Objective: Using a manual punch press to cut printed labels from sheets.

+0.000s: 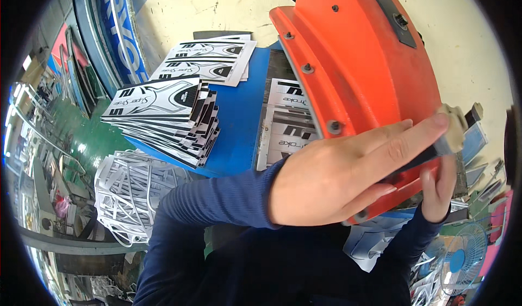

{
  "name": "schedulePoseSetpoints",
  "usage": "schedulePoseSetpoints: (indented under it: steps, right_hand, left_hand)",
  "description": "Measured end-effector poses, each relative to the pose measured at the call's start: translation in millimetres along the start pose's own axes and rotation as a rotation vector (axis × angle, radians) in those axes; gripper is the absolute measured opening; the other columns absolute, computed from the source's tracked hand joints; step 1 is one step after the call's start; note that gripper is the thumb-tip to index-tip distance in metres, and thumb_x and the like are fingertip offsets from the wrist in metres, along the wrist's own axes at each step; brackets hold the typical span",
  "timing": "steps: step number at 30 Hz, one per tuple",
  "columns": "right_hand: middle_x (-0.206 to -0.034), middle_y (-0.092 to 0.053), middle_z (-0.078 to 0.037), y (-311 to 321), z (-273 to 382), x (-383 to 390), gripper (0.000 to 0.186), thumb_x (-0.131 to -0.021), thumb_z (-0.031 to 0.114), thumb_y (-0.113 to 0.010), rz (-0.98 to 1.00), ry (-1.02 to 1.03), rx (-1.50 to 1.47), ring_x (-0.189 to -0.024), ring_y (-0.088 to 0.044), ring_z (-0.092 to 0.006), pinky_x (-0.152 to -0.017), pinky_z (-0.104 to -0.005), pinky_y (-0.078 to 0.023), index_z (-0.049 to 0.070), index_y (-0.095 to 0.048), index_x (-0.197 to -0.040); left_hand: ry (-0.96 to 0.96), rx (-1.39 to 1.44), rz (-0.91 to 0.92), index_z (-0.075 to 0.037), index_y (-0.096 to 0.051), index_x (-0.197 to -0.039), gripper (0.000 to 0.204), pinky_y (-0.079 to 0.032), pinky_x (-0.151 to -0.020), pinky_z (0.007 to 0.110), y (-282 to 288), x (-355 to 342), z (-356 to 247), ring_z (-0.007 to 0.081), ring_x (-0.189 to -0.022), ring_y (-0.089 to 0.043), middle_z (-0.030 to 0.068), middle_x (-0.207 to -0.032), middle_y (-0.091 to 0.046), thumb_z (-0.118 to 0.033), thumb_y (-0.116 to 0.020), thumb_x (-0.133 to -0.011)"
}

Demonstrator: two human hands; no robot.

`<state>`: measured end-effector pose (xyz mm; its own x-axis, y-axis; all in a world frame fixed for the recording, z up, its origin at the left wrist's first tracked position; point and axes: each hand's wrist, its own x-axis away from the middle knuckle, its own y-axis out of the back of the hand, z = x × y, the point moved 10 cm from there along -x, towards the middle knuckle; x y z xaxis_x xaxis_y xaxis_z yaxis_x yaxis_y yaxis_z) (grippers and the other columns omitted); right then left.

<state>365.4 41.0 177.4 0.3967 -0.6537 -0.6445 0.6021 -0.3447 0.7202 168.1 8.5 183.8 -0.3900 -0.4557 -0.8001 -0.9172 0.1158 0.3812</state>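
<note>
My left hand (342, 178) reaches across the lower part of a large orange-red machine head (359, 66), its fingers stretched out and apart. One fingertip is at a beige knob-like part (455, 125) on the machine's right side. My right hand (438, 189) is raised below that part, close to the machine's lower edge; its fingers are blurred and partly hidden, so a grip cannot be made out. Printed black-and-white sheets (280, 129) lie beneath the machine head's left edge, partly covered by it.
On a blue board (239, 113) to the left stand a fanned stack of printed sheets (160, 102) and a flatter pile (217, 56) behind it. White cut-off strips (136, 192) fill a heap below. A blue fan (459, 260) stands at lower right. The tabletop (212, 4) is cream.
</note>
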Motion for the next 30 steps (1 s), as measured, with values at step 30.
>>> schedulePoseSetpoints:
  steps: [30]
  right_hand:
    - [-0.135, -0.051, -0.019, 37.9, -47.6, -5.9, 0.044, -0.085, -0.004, -0.067, -0.772, 0.082, 0.012, -0.109, -0.060, -0.0231, -0.092, -0.0335, -0.051, 0.002, -0.049, -0.124]
  left_hand:
    - [0.209, -0.652, -0.555, 0.003, -0.029, -0.136, 0.067, -0.059, -0.085, 0.033, 128.0, 71.5, -8.0, 0.0271, -0.109, -0.063, 0.0193, -0.132, -0.041, 0.005, -0.070, -0.083]
